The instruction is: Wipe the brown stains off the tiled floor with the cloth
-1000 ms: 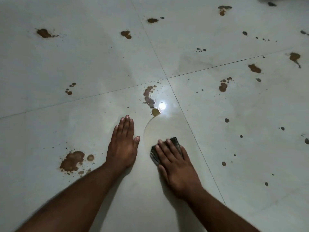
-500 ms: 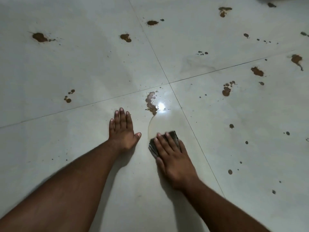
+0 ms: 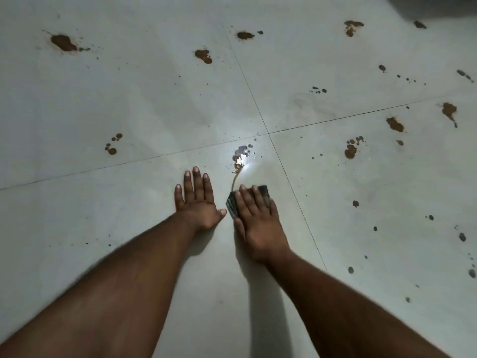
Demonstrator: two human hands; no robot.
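Note:
My right hand (image 3: pixel 255 218) presses flat on a small dark folded cloth (image 3: pixel 263 190) on the pale tiled floor (image 3: pixel 154 104); most of the cloth is hidden under the fingers. Just ahead of the cloth lies a wet brown stain (image 3: pixel 240 155) under a bright glare, with a thin brown streak running from it toward the cloth. My left hand (image 3: pixel 197 200) lies flat on the tile beside the cloth, fingers straight and spread, holding nothing. Several more brown stains dot the floor, such as a stain at the far left (image 3: pixel 63 43) and a stain at the right (image 3: pixel 350 150).
Dark grout lines cross just ahead of the hands at a tile joint (image 3: pixel 268 133). Small dark specks are scattered over the right tile (image 3: pixel 355 203). A dark shadowed object edge (image 3: pixel 438 6) shows at the top right corner.
Both hands have slid forward toward the wet stain. The big brown patch at the lower left seen a second ago is no longer in view. The stain by the glare looks smaller.

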